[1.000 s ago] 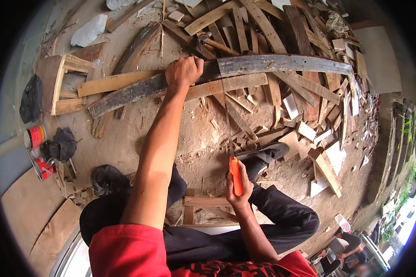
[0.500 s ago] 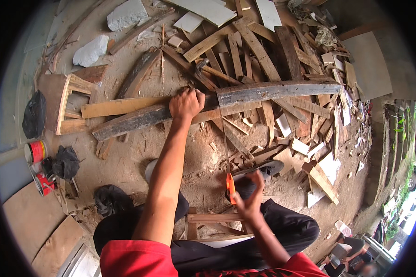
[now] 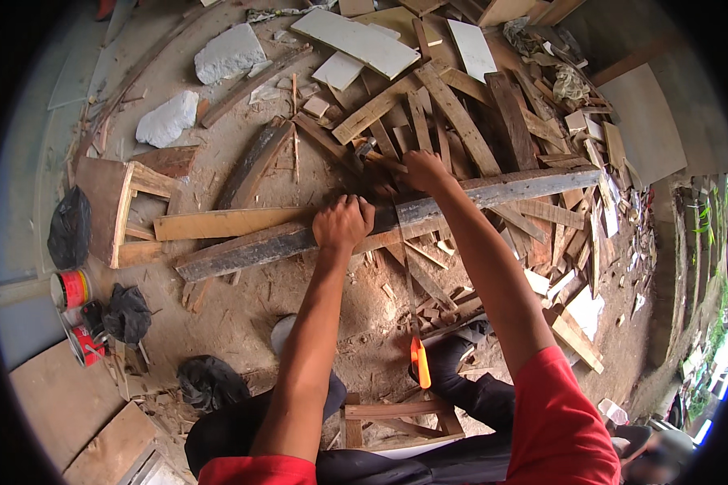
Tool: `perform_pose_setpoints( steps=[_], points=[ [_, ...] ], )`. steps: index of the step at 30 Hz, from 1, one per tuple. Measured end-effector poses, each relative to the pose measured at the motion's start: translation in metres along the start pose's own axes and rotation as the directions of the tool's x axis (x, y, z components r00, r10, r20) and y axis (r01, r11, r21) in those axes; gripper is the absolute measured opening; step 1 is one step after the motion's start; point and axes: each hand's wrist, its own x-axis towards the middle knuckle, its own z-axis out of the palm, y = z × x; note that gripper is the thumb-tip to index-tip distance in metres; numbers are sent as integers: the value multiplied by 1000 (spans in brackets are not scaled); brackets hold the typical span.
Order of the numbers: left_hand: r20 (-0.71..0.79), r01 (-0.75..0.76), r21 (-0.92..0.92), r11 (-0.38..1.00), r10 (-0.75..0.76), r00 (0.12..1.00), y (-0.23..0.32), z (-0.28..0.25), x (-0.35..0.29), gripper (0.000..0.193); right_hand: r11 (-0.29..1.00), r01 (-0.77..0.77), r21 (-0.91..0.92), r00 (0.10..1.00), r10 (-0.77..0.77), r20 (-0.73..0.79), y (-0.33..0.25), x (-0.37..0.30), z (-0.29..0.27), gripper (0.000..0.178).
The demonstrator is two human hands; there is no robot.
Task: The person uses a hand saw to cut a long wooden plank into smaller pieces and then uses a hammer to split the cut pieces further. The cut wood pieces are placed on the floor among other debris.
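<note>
A long dark beam [image 3: 255, 249], weathered and grey-black, lies across the scrap wood. My left hand [image 3: 344, 222] is closed over its middle. A handsaw with an orange handle [image 3: 421, 364] stays lodged at the beam, just right of my left hand. Its thin blade runs from the beam toward my knees, and neither hand is on it. Past the beam, my right hand [image 3: 429, 171] is closed around the wooden handle of a hammer [image 3: 366, 147], whose head points left. The fingers of that hand are partly hidden.
Scrap boards [image 3: 461, 117] pile up beyond and right of the beam. White slabs [image 3: 356, 42] lie at the far side. A wooden frame box [image 3: 105, 212], black bags [image 3: 125, 314] and cans [image 3: 73, 289] stand left. A small wooden stool [image 3: 396, 411] is between my legs.
My right hand has left the area by the saw handle and reached over the beam to the hammer. The saw now stands unattended. My left hand stays on the beam.
</note>
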Motion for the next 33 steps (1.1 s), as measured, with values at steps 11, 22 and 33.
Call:
perform_pose_setpoints(
  steps=[11,22,33],
  points=[
    [-13,7,16,1000,-7,1000,-2,4,2,37,992,41,122,834,33,-551,25,1,-69,33],
    [58,42,16,999,-43,997,3,-3,12,50,929,-63,366,911,203,-358,-70,-347,53,68],
    [106,73,26,997,-76,992,10,-10,18,51,653,-193,732,872,456,-177,-112,-426,120,25]
  ],
)
